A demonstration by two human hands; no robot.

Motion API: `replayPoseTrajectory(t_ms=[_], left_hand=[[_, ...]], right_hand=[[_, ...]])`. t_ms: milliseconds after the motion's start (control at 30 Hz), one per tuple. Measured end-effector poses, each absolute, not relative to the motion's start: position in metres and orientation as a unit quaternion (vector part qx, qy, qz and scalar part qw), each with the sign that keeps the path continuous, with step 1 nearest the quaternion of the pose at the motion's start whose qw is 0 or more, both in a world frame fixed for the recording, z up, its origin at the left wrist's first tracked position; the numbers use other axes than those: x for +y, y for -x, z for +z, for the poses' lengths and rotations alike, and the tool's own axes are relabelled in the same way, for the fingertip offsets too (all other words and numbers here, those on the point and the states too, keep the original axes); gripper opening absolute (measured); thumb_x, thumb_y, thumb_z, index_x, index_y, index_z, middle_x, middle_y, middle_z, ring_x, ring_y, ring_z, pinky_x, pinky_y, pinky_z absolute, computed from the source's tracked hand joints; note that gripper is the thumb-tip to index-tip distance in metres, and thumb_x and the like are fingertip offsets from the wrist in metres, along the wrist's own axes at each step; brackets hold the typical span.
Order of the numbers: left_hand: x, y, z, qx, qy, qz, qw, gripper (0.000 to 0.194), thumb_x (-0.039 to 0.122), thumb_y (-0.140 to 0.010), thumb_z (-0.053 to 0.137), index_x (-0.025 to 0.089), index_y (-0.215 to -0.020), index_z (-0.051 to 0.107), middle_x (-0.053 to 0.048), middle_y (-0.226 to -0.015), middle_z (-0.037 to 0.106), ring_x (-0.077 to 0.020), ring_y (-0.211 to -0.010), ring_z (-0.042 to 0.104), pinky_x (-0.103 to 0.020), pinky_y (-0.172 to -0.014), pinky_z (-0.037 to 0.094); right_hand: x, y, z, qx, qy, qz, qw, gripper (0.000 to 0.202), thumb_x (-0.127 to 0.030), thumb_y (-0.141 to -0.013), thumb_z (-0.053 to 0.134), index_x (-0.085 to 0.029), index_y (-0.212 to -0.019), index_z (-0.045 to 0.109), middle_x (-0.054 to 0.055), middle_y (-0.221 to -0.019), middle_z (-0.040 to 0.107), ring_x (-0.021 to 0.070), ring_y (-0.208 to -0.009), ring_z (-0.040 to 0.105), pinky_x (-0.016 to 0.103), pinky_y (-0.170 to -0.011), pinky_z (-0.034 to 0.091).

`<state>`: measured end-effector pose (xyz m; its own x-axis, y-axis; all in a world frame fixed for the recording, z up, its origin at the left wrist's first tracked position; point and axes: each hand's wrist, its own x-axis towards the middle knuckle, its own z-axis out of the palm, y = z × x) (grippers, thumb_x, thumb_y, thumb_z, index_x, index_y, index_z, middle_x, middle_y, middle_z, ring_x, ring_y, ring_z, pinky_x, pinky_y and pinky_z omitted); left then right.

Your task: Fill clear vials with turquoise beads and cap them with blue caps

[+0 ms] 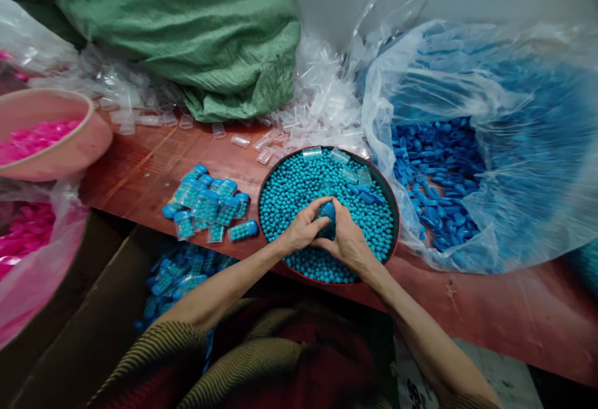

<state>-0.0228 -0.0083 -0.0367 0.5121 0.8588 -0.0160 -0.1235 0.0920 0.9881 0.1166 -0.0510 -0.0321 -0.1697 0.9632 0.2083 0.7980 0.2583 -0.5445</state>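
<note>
Over a round tub of small turquoise balls, my left hand and my right hand meet, fingertips around one small container with a blue cap. The fingers hide most of its body. Clear empty containers and a few dark blue caps lie on the balls near the tub's back and right side. Left of the tub sits a pile of filled, blue-capped containers.
Clear containers are heaped behind, beside a green sack. A plastic bag of blue caps lies right. At left are a pink bowl, a bag of pink pieces and, below the red table, more filled containers.
</note>
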Motion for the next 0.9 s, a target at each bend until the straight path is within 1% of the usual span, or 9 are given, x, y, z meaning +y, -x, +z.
replayPoseTrajectory(t_ms=[100,200,367,533,633,700,800,867,900], left_hand=[[-0.008,0.023,-0.038,0.338,-0.55,0.371,0.668,0.04,0.027,-0.079,0.057,0.017,-0.117,0.051,-0.001,-0.09,0.061,-0.0129,-0.078,0.056,-0.025,-0.076,0.045],[-0.008,0.024,-0.037,0.353,-0.538,0.369,0.671,0.036,0.031,-0.078,0.058,0.017,-0.111,0.052,0.002,-0.074,0.055,-0.0102,-0.065,0.05,-0.022,-0.064,0.041],[-0.009,0.027,-0.034,0.381,-0.545,0.373,0.648,0.028,0.03,-0.077,0.058,0.017,-0.102,0.056,0.004,-0.068,0.049,-0.0088,-0.06,0.043,-0.021,-0.06,0.037],[-0.006,0.024,-0.039,0.397,-0.581,0.381,0.6,0.025,0.028,-0.079,0.056,0.016,-0.101,0.056,0.0,-0.084,0.057,-0.0107,-0.071,0.051,-0.022,-0.068,0.042],[-0.004,0.03,-0.036,0.417,-0.634,0.371,0.534,0.028,0.027,-0.083,0.05,0.016,-0.109,0.055,-0.002,-0.095,0.06,-0.0128,-0.079,0.055,-0.025,-0.076,0.044],[-0.003,0.044,-0.028,0.444,-0.671,0.356,0.476,0.032,0.027,-0.085,0.048,0.018,-0.115,0.054,-0.002,-0.099,0.062,-0.0138,-0.082,0.056,-0.026,-0.079,0.045],[0.001,0.084,-0.015,0.509,-0.691,0.346,0.38,0.036,0.03,-0.085,0.048,0.02,-0.12,0.055,-0.002,-0.102,0.064,-0.0162,-0.089,0.058,-0.029,-0.084,0.046],[0.007,0.117,-0.01,0.557,-0.686,0.354,0.307,0.037,0.03,-0.085,0.048,0.02,-0.12,0.056,-0.004,-0.106,0.064,-0.0183,-0.095,0.059,-0.032,-0.089,0.046],[0.01,0.132,-0.008,0.586,-0.679,0.358,0.259,0.037,0.03,-0.084,0.047,0.019,-0.118,0.057,-0.005,-0.107,0.064,-0.0196,-0.097,0.058,-0.034,-0.091,0.045]], right_hand=[[-0.049,-0.11,-0.035,-0.753,0.605,0.084,0.245,0.071,-0.048,-0.079,0.057,-0.008,-0.134,0.034,0.019,-0.108,0.057,0.0281,-0.086,0.063,0.04,-0.064,0.054],[-0.047,-0.104,-0.037,-0.76,0.603,0.03,0.24,0.069,-0.05,-0.078,0.056,-0.007,-0.13,0.037,0.017,-0.101,0.057,0.0263,-0.079,0.062,0.035,-0.056,0.052],[-0.047,-0.095,-0.043,-0.745,0.631,-0.008,0.216,0.071,-0.052,-0.078,0.055,-0.005,-0.128,0.037,0.015,-0.095,0.056,0.0231,-0.071,0.059,0.029,-0.048,0.045],[-0.046,-0.085,-0.036,-0.737,0.661,0.013,0.141,0.071,-0.049,-0.079,0.057,-0.007,-0.132,0.035,0.014,-0.099,0.055,0.0199,-0.069,0.059,0.026,-0.048,0.042],[-0.046,-0.084,-0.024,-0.752,0.652,0.048,0.088,0.074,-0.045,-0.082,0.057,-0.008,-0.139,0.029,0.016,-0.107,0.056,0.0204,-0.072,0.061,0.026,-0.05,0.044],[-0.046,-0.09,-0.017,-0.769,0.629,0.065,0.086,0.072,-0.045,-0.085,0.054,-0.012,-0.142,0.027,0.017,-0.115,0.055,0.0218,-0.08,0.063,0.027,-0.054,0.046],[-0.04,-0.118,-0.012,-0.758,0.639,0.048,0.121,0.053,-0.041,-0.09,0.046,-0.017,-0.137,0.039,0.014,-0.118,0.059,0.0231,-0.091,0.062,0.029,-0.063,0.048],[-0.03,-0.145,-0.013,-0.721,0.682,0.013,0.123,0.039,-0.033,-0.093,0.042,-0.017,-0.127,0.05,0.013,-0.111,0.062,0.0226,-0.092,0.061,0.029,-0.067,0.047],[-0.024,-0.159,-0.014,-0.703,0.702,-0.002,0.108,0.035,-0.03,-0.093,0.041,-0.017,-0.122,0.054,0.012,-0.106,0.063,0.0223,-0.09,0.061,0.029,-0.066,0.045]])
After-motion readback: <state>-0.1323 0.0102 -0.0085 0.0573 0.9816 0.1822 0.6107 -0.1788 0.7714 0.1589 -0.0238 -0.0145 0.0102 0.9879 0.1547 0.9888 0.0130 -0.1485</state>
